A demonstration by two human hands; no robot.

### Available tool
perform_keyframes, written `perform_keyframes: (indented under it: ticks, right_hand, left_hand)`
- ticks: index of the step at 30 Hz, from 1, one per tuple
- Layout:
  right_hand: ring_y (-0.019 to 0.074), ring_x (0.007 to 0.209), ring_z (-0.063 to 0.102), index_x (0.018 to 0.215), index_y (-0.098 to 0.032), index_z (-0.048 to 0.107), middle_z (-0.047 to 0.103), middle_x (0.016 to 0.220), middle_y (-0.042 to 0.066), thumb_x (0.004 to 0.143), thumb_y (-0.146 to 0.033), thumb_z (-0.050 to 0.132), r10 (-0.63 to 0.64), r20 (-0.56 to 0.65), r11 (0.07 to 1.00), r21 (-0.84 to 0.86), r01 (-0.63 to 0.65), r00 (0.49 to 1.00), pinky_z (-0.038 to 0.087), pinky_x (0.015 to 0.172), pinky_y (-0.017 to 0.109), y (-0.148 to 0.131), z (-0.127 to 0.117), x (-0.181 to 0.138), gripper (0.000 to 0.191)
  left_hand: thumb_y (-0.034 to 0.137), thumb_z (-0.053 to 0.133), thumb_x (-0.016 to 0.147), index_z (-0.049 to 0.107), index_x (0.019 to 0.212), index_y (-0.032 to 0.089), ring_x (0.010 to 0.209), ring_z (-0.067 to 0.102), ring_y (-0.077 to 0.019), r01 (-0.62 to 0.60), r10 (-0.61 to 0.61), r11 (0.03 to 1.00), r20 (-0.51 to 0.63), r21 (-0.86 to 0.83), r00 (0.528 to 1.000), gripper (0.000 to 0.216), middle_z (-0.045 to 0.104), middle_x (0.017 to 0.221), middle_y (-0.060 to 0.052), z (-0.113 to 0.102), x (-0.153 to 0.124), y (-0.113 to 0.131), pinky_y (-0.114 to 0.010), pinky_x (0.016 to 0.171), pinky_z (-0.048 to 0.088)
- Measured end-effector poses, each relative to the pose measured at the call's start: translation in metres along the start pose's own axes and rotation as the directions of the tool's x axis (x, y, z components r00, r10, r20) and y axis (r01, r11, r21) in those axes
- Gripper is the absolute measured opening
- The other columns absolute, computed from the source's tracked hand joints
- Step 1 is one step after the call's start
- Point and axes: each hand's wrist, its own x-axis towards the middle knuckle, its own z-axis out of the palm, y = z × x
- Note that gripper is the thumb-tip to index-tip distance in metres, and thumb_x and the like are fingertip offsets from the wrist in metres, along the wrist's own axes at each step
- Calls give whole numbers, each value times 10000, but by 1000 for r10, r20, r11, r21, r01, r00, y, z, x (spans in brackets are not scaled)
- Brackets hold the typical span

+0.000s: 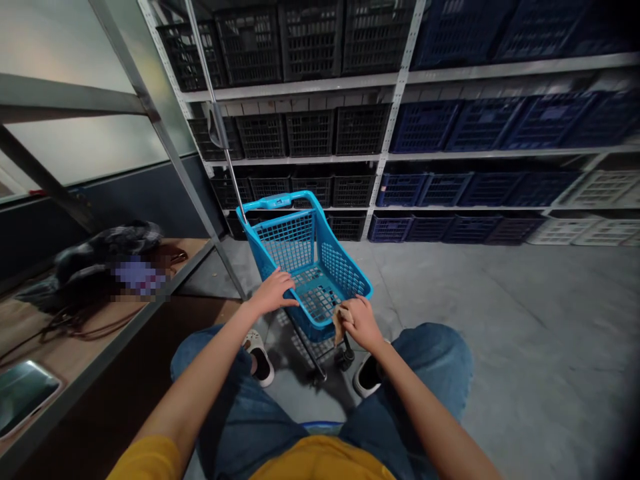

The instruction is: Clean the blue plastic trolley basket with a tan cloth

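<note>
Right grip (361,321): our fingers are closed on a beige cloth, at the near right corner of the blue cart.
Beige cloth (339,325): bunched in our right grip, with a loose end hanging down outside the cart's near wall.
Left grip (274,291): our hand lies over the cart's near left corner, touching the rim, thumb and fingers apart.
Blue cart (338,264): it stands between our feet, its lattice basket open upward and its handle bar (276,201) at the far end.
Caster (344,358): black, below the cart's near end, by our right shoe (369,375).
Pole (236,180): metal, slanting up from the left end of the cart's handle bar.
Bench (193,248): left of the cart, where we see a dark cloth bundle (107,247) and, nearer us, a phone (27,393).
Rack (397,87): beyond the cart, with black crates (310,133) behind it, blue crates (426,127) to its right and white crates (603,188) farthest right.
Floor (500,320): grey, under and right of the cart.
</note>
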Motion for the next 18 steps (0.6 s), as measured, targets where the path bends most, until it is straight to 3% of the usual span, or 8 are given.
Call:
perform_keyframes:
  ticks: [5,9,12,15,18]
  right_hand:
    - [234,971,564,1056,-241,562,625,981,50,771,-172,494,-1,-34,1000,-29,0,999,297,1081,498,18,-1,-1,301]
    - [231,988,573,1069,-233,552,631,1008,57,858,-234,464,33,-124,999,-32,-37,992,337,1078,476,39,-1,3,228]
    - [217,991,575,1078,-223,555,637,1010,50,889,-233,430,78,-133,996,-21,-82,988,348,1065,457,48,-10,15,226]
    - [206,979,563,1124,-209,553,632,1026,54,921,-248,407,127,-115,992,7,-127,985,398,988,405,46,-22,27,253]
    - [224,985,531,1173,-199,554,616,1054,80,943,-287,400,190,-175,981,-2,-194,966,416,913,383,33,-23,27,291]
  left_hand:
    - [686,729,576,661,775,271,999,540,-264,17,-31,991,99,136,995,465,621,840,-49,18,12,-5,-452,1155,144]
    - [732,671,609,651,760,254,962,515,-273,11,-24,976,59,219,998,502,609,828,-68,30,16,-1,-424,1027,280]
    - [739,618,667,646,748,241,918,507,-265,-2,0,963,6,269,1000,505,607,807,-72,39,18,4,-401,922,303]
    - [733,585,706,643,735,234,905,502,-262,17,-4,948,-40,318,999,503,614,792,-78,47,19,10,-390,868,287]
    - [737,567,719,643,729,226,898,500,-273,52,-21,928,-87,370,996,516,620,776,-92,54,18,15,-394,829,275]
